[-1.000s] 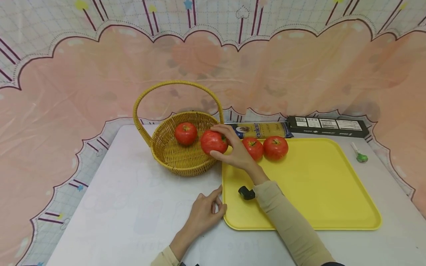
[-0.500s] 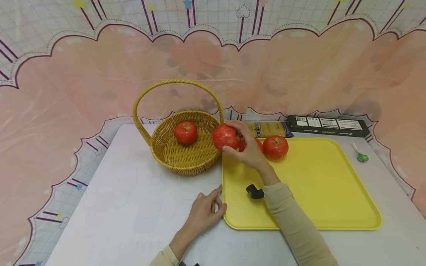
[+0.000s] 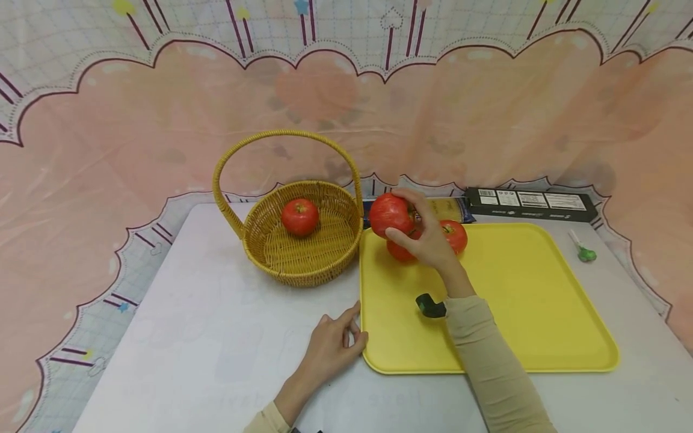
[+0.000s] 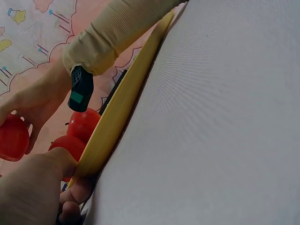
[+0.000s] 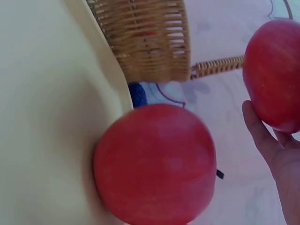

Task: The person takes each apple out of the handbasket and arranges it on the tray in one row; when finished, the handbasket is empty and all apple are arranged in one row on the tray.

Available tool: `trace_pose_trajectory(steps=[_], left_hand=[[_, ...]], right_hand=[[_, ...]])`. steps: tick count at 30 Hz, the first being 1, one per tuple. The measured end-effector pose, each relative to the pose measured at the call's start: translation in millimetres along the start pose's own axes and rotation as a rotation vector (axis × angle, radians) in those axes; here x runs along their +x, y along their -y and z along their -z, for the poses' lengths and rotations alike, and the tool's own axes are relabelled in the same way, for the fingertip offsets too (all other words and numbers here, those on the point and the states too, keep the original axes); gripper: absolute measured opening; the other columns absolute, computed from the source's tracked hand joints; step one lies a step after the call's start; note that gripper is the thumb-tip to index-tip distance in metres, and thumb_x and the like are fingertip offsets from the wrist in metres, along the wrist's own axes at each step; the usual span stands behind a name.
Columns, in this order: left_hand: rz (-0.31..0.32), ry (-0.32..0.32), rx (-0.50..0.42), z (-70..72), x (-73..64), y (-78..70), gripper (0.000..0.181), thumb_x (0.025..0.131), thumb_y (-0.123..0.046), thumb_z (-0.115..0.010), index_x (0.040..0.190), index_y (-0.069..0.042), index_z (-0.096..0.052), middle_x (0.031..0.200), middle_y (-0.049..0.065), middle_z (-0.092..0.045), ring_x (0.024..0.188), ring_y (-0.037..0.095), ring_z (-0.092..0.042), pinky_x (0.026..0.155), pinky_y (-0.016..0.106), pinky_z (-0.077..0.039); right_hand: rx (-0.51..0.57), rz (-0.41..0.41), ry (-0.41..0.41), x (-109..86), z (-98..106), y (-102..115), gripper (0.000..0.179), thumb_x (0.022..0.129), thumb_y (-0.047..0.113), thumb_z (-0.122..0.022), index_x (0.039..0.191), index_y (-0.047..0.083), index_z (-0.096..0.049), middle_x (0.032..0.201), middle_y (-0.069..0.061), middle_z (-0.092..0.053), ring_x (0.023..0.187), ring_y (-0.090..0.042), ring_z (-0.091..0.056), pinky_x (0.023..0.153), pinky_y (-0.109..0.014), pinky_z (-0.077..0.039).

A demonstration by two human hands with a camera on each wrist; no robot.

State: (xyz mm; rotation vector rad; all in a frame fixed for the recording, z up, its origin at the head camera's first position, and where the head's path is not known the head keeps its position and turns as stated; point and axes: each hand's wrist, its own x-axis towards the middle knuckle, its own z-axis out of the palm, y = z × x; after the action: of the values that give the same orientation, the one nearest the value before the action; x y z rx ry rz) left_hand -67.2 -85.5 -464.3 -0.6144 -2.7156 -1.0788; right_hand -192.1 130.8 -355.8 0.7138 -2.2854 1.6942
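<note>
My right hand (image 3: 428, 240) grips a red apple (image 3: 391, 215) between thumb and fingers, raised above the left back part of the yellow tray (image 3: 520, 300). Beneath and behind that hand two more apples sit on the tray: one (image 3: 400, 251) partly covered by the held apple and hand, the other (image 3: 456, 236) beside it. In the right wrist view, a nearby apple (image 5: 157, 164) with a dark stem rests on the tray. My left hand (image 3: 330, 346) pinches the tray's left rim, thumb above and fingers below, as the left wrist view shows.
Left of the tray stands a yellow wicker basket (image 3: 303, 279) with a tall arched handle and one apple (image 3: 300, 217) inside. Behind the tray lie a gold packet (image 3: 446, 208) and a long black box (image 3: 530, 204). A green-headed lollipop (image 3: 586, 254) lies to the right.
My right hand has carried the apple rightward from the basket's right rim to above the tray's apples. The left hand stays at the tray's rim.
</note>
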Motion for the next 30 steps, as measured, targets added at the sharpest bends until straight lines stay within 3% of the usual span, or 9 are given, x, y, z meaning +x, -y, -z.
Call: trace_pose_trajectory(steps=[5, 14, 21, 30], left_hand=[[0.001, 0.000, 0.003, 0.0, 1.9, 0.7, 0.050, 0.081, -0.019, -0.069, 0.126, -0.002, -0.059, 0.067, -0.020, -0.056, 0.046, -0.010, -0.029, 0.069, 0.020, -0.032], [0.015, 0.003, -0.006, -1.7, 0.0, 1.1, 0.050, 0.081, -0.020, -0.069, 0.126, -0.003, -0.059, 0.067, -0.020, -0.054, 0.047, -0.009, -0.030, 0.070, 0.022, -0.033], [0.004, 0.009, -0.001, -4.7, -1.2, 1.1, 0.050, 0.081, -0.019, -0.070, 0.126, -0.002, -0.059, 0.068, -0.020, -0.056, 0.047, -0.009, -0.030, 0.070, 0.021, -0.032], [0.008, -0.003, 0.002, -0.5, 0.1, -0.8, 0.049, 0.080, -0.018, -0.070, 0.125, -0.002, -0.059, 0.067, -0.020, -0.055, 0.046, -0.009, -0.029, 0.071, 0.023, -0.033]], right_hand=[[-0.055, 0.015, 0.027, -0.2, 5, -4, 0.064, 0.078, 0.003, -0.072, 0.136, 0.008, -0.045, 0.144, -0.011, -0.037, 0.130, -0.027, -0.037, 0.102, -0.053, -0.038], [-0.102, -0.030, 0.095, -5.5, 13, -9, 0.072, 0.072, 0.007, -0.080, 0.136, 0.010, -0.047, 0.143, -0.010, -0.037, 0.130, -0.027, -0.037, 0.104, -0.054, -0.035], [-0.091, -0.062, 0.110, -11.2, 22, -7, 0.066, 0.077, 0.006, -0.075, 0.136, 0.013, -0.044, 0.141, -0.006, -0.038, 0.126, -0.025, -0.040, 0.101, -0.054, -0.038], [-0.147, -0.073, 0.122, -9.8, 34, -2, 0.066, 0.078, 0.005, -0.073, 0.136, 0.009, -0.042, 0.141, -0.011, -0.035, 0.126, -0.030, -0.038, 0.101, -0.058, -0.037]])
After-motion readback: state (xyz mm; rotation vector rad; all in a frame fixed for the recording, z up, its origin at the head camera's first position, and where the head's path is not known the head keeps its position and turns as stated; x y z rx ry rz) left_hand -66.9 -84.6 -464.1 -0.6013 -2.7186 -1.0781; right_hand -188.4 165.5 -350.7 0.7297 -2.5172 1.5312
